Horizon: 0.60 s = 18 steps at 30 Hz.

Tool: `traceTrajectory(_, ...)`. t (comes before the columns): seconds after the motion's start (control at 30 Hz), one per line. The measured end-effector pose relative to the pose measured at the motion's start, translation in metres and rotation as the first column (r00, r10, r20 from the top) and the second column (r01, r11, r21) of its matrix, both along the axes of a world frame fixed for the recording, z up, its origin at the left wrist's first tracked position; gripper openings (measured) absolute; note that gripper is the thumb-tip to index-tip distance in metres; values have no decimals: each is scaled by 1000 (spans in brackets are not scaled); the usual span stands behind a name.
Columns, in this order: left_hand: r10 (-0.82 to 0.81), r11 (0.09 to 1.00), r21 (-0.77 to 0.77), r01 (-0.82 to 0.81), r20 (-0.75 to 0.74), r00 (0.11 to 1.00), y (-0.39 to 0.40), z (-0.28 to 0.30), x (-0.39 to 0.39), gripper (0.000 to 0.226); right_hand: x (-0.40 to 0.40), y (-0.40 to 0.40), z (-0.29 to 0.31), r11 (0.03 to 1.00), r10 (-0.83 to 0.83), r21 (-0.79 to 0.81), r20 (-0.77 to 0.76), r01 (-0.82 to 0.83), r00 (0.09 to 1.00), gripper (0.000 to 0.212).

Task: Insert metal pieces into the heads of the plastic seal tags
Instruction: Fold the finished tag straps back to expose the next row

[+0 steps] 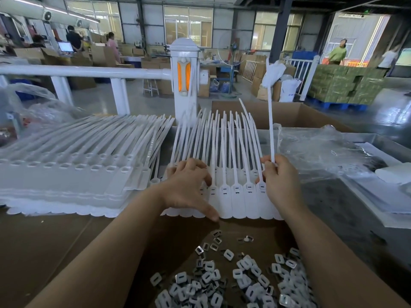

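The working row of plastic seal tags [235,196] lies flat at the centre of the cardboard work surface [44,241], heads upward, straps fanned toward the far side. The left hand [189,185] rests on the left part of this row, fingers spread and pressing lightly, thumb reaching to the near scalloped edge. The right hand [280,181] pinches one raised strap [270,121] near its base, holding it upright.

Handling: the tags appear light and thin; the straps flex readily and probably spring back when released. Take hold at the flat flag or head, not the strap tip. The metal pieces [222,281] lie in a loose pile near the operator; they look small, smooth and likely slippery, so a fingertip pinch at the edges suits them.

Clearance: a second, stacked batch of tags [66,174] lies to the left, just beside the working row. A clear plastic bag [322,152] crowds the right. Open room exists between the row's near edge and the pile.
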<state>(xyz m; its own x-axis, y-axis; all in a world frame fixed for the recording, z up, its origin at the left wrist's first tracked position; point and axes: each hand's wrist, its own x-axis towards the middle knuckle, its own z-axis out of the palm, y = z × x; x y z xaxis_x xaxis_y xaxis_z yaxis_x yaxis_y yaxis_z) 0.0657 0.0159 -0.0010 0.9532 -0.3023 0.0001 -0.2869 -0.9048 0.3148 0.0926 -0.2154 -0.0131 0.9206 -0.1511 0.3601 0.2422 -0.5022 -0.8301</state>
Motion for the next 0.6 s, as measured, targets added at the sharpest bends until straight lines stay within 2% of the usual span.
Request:
traceTrajectory(0.13, -17, 999, 47, 13, 98, 995, -5, -2, 2, 76, -2, -2, 1, 999, -37, 13, 93, 36, 995, 16)
traceTrajectory(0.33, -54, 998, 59, 34, 372, 927, -10, -2, 0, 81, -1, -5, -2, 994, -109, 47, 145, 103, 983, 13)
traceTrajectory(0.5, -67, 997, 59, 45, 447, 892, -13, 0, -3, 85, 0, -6, -3, 986, -162, 50, 153, 156, 975, 13)
traceTrajectory(0.6, -53, 998, 48, 35, 438, 897, -14, -2, -3, 84, 3, -7, -3, 984, -180, 22, 112, 179, 977, 16)
